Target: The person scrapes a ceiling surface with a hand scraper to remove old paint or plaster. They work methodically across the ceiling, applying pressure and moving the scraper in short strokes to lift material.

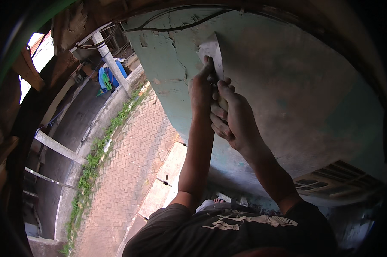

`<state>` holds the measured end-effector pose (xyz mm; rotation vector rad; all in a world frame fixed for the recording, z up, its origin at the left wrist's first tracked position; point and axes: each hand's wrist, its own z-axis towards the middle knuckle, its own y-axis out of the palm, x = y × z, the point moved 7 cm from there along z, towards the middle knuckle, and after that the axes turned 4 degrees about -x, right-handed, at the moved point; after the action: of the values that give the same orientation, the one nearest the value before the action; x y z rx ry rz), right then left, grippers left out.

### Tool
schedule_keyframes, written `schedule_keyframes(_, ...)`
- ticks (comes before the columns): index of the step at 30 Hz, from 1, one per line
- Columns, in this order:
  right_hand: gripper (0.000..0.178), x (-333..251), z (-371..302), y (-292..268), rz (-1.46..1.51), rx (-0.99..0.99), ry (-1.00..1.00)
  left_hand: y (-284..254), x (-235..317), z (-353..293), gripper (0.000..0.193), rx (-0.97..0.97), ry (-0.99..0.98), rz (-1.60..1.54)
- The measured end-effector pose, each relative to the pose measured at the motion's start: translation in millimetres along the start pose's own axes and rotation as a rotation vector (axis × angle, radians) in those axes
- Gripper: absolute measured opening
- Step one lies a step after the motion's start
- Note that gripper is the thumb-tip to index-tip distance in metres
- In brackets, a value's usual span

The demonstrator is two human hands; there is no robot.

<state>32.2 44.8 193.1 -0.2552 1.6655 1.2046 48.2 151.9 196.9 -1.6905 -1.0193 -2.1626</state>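
Observation:
A scraper (214, 55) with a broad metal blade points up against the wall (279, 77). My right hand (234, 111) is wrapped round its handle, which is mostly hidden by the fingers. Just above it, my left hand (203, 88) grips the scraper too, with the thumb pressed on the blade's face. The blade's edge lies where cracked, flaking green paint (168, 60) meets a bare, greyish patch. Long cracks run down the paint left of the blade.
Dark cables (180, 29) run along the wall's top edge. A slatted vent or window (339, 180) lies low on the right. Down left are a brick-paved path (129, 145), a strip of weeds (88, 171), a concrete post (110, 60) and a blue drum (116, 75).

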Motion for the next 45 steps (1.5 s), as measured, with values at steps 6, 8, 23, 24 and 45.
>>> schedule_keyframes(6,0.033,-1.4,14.5,23.5,0.008,-0.026,0.025,-9.4,18.8,6.6,0.041,-0.075,0.025,-0.124)
schedule_keyframes(8,0.033,12.3,-1.2,10.4,0.029,0.016,0.04,-17.1,-4.6,1.4,0.057,-0.014,0.038,0.066)
schedule_keyframes(23,0.036,38.1,-34.4,-63.0,-0.049,0.126,-0.008,16.5,-64.7,-50.2,0.048,-0.158,-0.123,-0.152)
schedule_keyframes(24,0.035,42.2,-37.9,-70.6,-0.062,0.151,0.001,17.5,-70.4,-51.8,0.048,-0.141,-0.134,-0.158)
schedule_keyframes(45,0.04,24.4,-43.2,-57.4,-0.005,0.178,-0.025,37.4,-49.8,-49.0,0.047,-0.103,-0.179,-0.111)
